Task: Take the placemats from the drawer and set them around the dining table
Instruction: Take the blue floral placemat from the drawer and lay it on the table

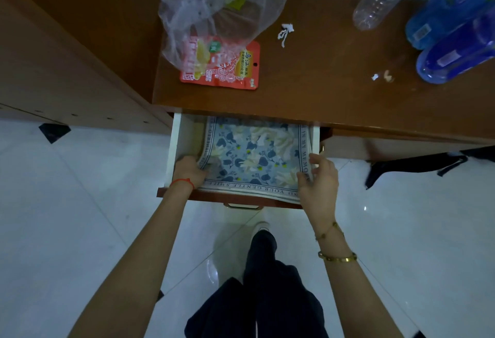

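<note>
In the open drawer (175, 147), the left hand (188, 170) grasps the placemats' (251, 155) left edge. The right hand (318, 179) grips their right edge against the drawer wall; bare white drawer floor shows left of them.

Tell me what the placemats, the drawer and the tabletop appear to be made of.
Placemats: likely woven fabric, matte, blue floral print with lettered border; the edge droops and creases where the left hand lifts it. Drawer: smooth white-coated board inside, reddish-brown front, brass-coloured metal handle. Tabletop: reddish-brown wood or wood-look laminate, semi-gloss with soft reflections; which one is unclear.
</note>
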The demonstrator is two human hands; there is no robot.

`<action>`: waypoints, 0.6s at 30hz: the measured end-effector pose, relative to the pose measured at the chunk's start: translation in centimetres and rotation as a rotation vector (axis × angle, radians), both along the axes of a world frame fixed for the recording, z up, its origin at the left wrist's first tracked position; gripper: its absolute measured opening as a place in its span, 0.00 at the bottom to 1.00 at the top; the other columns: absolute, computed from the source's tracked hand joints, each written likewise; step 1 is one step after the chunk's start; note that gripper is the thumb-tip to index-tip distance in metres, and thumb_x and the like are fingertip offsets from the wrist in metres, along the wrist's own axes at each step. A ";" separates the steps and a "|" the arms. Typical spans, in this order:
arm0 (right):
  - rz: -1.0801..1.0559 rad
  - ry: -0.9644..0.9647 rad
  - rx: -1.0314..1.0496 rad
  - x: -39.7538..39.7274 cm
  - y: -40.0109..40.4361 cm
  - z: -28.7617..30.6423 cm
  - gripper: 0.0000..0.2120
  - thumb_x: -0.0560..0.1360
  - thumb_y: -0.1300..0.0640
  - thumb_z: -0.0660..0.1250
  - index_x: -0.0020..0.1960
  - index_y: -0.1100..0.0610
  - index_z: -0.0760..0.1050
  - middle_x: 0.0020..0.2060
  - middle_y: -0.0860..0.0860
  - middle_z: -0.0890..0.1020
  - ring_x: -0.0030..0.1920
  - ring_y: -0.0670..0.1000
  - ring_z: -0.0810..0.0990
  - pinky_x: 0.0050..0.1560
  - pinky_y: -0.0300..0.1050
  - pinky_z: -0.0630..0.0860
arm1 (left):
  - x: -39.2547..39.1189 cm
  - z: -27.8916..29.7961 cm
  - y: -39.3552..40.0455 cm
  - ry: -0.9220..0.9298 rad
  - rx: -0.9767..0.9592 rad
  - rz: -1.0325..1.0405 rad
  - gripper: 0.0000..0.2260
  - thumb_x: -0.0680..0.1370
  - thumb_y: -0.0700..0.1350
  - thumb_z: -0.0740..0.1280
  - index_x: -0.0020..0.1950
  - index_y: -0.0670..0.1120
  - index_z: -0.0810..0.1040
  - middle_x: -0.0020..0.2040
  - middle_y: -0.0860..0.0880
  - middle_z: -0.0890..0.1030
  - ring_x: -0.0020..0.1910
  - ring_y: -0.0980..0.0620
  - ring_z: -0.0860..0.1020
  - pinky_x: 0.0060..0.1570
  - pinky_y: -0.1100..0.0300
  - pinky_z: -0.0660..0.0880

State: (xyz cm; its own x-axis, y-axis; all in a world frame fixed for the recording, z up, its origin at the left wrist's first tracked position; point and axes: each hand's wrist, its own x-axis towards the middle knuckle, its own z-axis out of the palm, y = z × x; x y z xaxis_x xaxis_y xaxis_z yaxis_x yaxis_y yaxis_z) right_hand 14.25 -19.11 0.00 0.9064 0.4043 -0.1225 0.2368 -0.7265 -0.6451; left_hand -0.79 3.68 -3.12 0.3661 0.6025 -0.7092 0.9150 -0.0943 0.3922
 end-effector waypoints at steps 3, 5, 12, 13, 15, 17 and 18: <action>-0.027 0.018 -0.006 0.3 -0.6 0.2 0.20 0.71 0.66 0.71 0.62 0.62 0.73 0.55 0.56 0.76 0.54 0.54 0.73 0.55 0.37 0.67 | -0.3 0.8 -0.2 -0.055 -0.035 0.058 0.16 0.73 0.40 0.72 0.59 0.37 0.78 0.55 0.41 0.80 0.54 0.42 0.78 0.47 0.59 0.71; -0.045 0.048 -0.031 0.5 -1.1 0.3 0.19 0.71 0.66 0.71 0.61 0.62 0.74 0.53 0.56 0.76 0.53 0.56 0.74 0.54 0.39 0.69 | -0.7 1.4 -0.2 -0.130 -0.108 0.164 0.18 0.72 0.40 0.73 0.61 0.40 0.77 0.56 0.44 0.80 0.55 0.41 0.78 0.54 0.55 0.75; -0.034 0.218 0.018 0.6 -3.0 2.8 0.14 0.73 0.70 0.68 0.57 0.65 0.74 0.44 0.53 0.76 0.38 0.48 0.74 0.37 0.22 0.66 | -2.5 4.7 -1.8 -0.320 -0.189 0.284 0.17 0.75 0.36 0.69 0.59 0.48 0.68 0.56 0.45 0.77 0.53 0.44 0.77 0.54 0.46 0.77; -0.032 0.245 0.031 0.4 -3.4 3.3 0.13 0.73 0.69 0.67 0.57 0.64 0.73 0.44 0.53 0.77 0.38 0.44 0.74 0.37 0.22 0.67 | -2.8 5.3 -2.3 -0.334 -0.185 0.286 0.17 0.75 0.36 0.69 0.59 0.48 0.68 0.55 0.46 0.78 0.53 0.44 0.78 0.53 0.47 0.78; -0.034 0.301 0.052 -0.2 -4.3 4.1 0.12 0.74 0.69 0.66 0.57 0.64 0.72 0.46 0.53 0.78 0.40 0.39 0.75 0.38 0.23 0.70 | -3.4 6.5 -3.3 -0.371 -0.193 0.318 0.16 0.75 0.34 0.68 0.60 0.46 0.69 0.54 0.47 0.77 0.52 0.47 0.77 0.50 0.53 0.77; -0.039 0.355 0.070 -1.0 -5.3 4.9 0.11 0.76 0.69 0.64 0.57 0.63 0.70 0.49 0.53 0.79 0.43 0.38 0.76 0.39 0.24 0.72 | -4.4 7.8 -4.5 -0.406 -0.210 0.351 0.17 0.76 0.34 0.67 0.62 0.44 0.69 0.52 0.50 0.78 0.50 0.50 0.77 0.45 0.61 0.76; -0.041 0.374 0.075 -1.4 -5.7 5.2 0.10 0.76 0.69 0.63 0.57 0.62 0.69 0.49 0.52 0.79 0.43 0.37 0.76 0.38 0.25 0.72 | -5.0 8.3 -5.1 -0.421 -0.219 0.362 0.17 0.76 0.34 0.67 0.62 0.45 0.69 0.51 0.51 0.78 0.51 0.51 0.78 0.44 0.63 0.76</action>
